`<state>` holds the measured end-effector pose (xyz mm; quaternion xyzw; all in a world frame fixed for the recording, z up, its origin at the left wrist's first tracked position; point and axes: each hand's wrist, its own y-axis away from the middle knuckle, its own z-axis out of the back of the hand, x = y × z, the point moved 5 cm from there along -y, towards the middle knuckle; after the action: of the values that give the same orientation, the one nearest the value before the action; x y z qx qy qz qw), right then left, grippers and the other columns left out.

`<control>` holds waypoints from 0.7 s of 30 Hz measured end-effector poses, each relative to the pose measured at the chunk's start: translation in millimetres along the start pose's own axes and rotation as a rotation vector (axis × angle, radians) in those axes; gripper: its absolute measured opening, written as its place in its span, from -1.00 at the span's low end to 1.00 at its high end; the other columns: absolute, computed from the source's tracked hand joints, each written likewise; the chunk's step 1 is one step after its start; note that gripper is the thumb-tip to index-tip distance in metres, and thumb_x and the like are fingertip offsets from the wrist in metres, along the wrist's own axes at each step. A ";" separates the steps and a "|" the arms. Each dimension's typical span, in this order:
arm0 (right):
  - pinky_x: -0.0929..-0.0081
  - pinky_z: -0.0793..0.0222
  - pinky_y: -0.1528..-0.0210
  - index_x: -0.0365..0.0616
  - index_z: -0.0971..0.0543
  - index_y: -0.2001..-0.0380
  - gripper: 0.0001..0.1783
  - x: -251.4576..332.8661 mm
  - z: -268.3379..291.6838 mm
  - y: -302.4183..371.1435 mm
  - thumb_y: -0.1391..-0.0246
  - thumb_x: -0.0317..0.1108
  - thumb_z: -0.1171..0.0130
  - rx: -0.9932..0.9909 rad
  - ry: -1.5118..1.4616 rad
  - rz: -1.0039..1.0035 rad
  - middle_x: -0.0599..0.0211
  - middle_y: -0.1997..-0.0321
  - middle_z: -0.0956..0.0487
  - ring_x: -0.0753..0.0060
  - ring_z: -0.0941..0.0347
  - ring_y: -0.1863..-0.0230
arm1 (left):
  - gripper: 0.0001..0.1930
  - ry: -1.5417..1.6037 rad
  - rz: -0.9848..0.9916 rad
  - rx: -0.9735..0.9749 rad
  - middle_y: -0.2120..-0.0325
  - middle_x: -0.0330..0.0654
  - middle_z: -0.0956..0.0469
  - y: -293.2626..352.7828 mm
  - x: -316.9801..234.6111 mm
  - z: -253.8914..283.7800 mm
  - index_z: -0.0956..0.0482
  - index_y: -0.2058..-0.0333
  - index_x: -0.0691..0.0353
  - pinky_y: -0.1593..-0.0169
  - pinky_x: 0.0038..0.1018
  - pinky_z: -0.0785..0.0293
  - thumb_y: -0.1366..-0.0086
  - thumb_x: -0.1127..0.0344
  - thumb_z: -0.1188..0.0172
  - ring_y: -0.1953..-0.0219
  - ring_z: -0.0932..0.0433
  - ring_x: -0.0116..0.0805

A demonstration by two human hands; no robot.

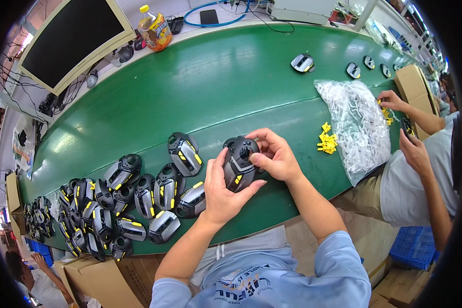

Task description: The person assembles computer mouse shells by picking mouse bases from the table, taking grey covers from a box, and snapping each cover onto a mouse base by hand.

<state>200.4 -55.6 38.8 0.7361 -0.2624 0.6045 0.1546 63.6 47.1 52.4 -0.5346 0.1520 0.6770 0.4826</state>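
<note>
In front of me I hold a black-and-grey mouse-shaped housing [239, 167] with yellow accents, just above the green table. My left hand [223, 195] cups it from the left and below, thumb along its lower edge. My right hand [280, 158] grips its upper right end between thumb and fingers, near a dark opening; anything small under those fingertips is hidden. Close by on the left lie similar housings, one grey-topped with yellow strips [185, 154] and another [192, 200] next to my left wrist. Many more are heaped [100, 215] farther left.
Small yellow parts [327, 139] lie beside a clear bag of whitish pieces [357, 128] at the right. There a co-worker's hand [392, 100] touches more yellow parts. Several housings [303, 63] sit at the far right. A monitor [77, 41] and bottle [155, 30] stand behind.
</note>
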 end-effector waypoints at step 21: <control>0.74 -0.37 0.49 -0.21 -0.48 -0.13 -0.57 0.9 3.6 0.2 -0.27 -0.27 -0.25 0.010 0.058 0.009 0.46 0.31 -0.62 0.77 -0.44 0.41 | 0.00 -0.035 -0.091 -0.004 0.12 -0.04 -0.44 4.0 0.8 -4.3 -0.19 -0.31 0.48 0.02 -0.39 -0.48 0.03 0.27 -0.59 0.11 -0.52 -0.25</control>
<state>203.3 -57.9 38.9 0.7177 -0.2581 0.6278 0.1555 62.8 42.4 48.9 -0.5301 0.1176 0.6637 0.5144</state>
